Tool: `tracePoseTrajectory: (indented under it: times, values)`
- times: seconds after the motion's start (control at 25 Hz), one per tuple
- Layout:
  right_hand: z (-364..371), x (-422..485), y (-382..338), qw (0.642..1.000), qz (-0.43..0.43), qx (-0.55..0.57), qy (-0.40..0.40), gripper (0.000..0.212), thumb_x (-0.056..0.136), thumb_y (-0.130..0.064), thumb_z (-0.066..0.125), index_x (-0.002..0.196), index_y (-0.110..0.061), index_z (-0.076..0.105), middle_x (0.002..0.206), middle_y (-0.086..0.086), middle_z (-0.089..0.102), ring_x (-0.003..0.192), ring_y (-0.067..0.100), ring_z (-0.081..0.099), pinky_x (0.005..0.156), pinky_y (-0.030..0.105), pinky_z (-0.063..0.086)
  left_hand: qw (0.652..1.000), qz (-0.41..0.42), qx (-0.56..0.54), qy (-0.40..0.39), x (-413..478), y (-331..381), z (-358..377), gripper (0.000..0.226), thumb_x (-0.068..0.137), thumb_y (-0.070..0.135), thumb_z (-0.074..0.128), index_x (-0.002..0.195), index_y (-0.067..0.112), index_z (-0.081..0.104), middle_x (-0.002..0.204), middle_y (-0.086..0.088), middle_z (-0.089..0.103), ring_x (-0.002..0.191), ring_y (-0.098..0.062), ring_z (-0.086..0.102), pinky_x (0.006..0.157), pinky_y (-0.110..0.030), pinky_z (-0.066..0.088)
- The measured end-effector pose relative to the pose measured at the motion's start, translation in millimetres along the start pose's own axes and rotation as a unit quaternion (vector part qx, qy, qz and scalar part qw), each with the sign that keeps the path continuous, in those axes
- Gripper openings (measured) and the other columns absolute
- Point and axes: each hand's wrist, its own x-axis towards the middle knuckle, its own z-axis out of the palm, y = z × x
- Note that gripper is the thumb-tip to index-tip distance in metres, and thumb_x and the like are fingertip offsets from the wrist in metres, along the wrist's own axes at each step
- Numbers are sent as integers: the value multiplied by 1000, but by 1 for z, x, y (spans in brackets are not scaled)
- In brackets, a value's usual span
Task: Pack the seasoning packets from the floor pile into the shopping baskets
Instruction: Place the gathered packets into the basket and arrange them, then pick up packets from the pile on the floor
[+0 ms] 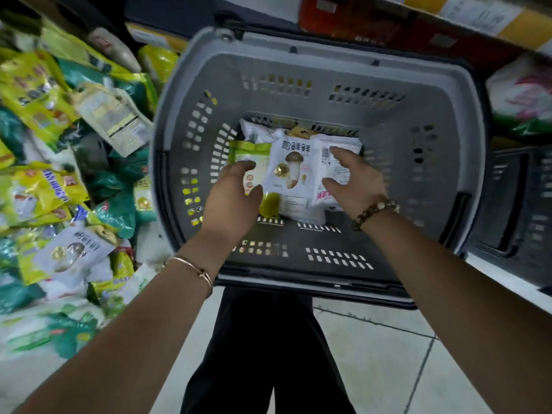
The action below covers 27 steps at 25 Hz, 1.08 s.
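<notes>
Centre frame, white and green seasoning packets [286, 174] lie inside the grey perforated plastic shopping basket [448, 94]; left hand [236, 195] curves over a green packet [245, 150], grip unclear; right hand [355, 180] rests spread-fingered on a white pink-printed packet [325, 195]; the colourful floor pile [59, 174] fills the left edge.

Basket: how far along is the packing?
Done: a few packets lie in the basket. In hand: left hand and right hand are on them, grip unclear. To do: a big pile beside it; the basket is mostly bare.
</notes>
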Motion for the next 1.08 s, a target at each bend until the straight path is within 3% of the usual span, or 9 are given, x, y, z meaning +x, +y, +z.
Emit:
tracePoseTrajectory:
  times: [0.2,0.32,0.48,0.6,0.76,0.92,1.08]
  values:
    - [28,-26,-43,996,-84,3,-22,48,86,-17,64,132,-19,51,138,-1,50,126,17,47,101,23,34,997,-2,-14,78,-41,-30,-42,43,89,12,57,132,16,51,126,-3,51,109,-21,52,76,-17,31]
    - [59,-34,-66,992,-121,4,-27,46,87,-17,64,131,-17,52,134,1,54,122,17,51,96,18,35,993,1,-32,117,-59,-67,-61,39,90,10,57,128,10,53,126,-7,53,112,-22,51,81,-13,30]
    - [109,-53,-107,984,-175,14,-36,42,85,-13,66,126,-10,57,125,5,60,114,12,52,92,10,34,986,-56,-59,148,-82,-132,-81,39,89,8,57,128,11,53,129,-7,51,105,-12,49,84,-20,32]
    - [151,-78,-143,974,-220,37,-44,40,78,-19,61,117,-9,63,116,5,65,105,8,56,88,7,38,980,-96,-75,157,-101,-186,-100,40,89,9,58,128,12,53,129,-7,51,115,-19,49,87,-23,34]
    - [208,-113,-180,967,-234,46,-88,38,77,-18,60,113,-12,66,111,4,68,103,12,61,90,21,45,970,-165,-86,154,-121,-253,-122,43,88,10,58,130,14,52,133,-8,49,120,-25,48,90,-26,35]
    - [270,-127,-188,977,-122,1,-173,34,83,-8,64,116,-15,63,115,-2,66,105,10,59,89,22,43,970,-211,-62,105,-127,-318,-121,46,87,12,60,132,13,50,133,-10,48,120,-29,47,89,-34,40]
    - [321,-97,-159,986,108,-15,-129,34,83,-11,60,116,-16,63,112,4,66,104,20,60,97,34,45,971,-237,-37,18,-113,-382,-86,55,84,18,64,136,12,45,134,-14,47,120,-33,48,94,-41,43]
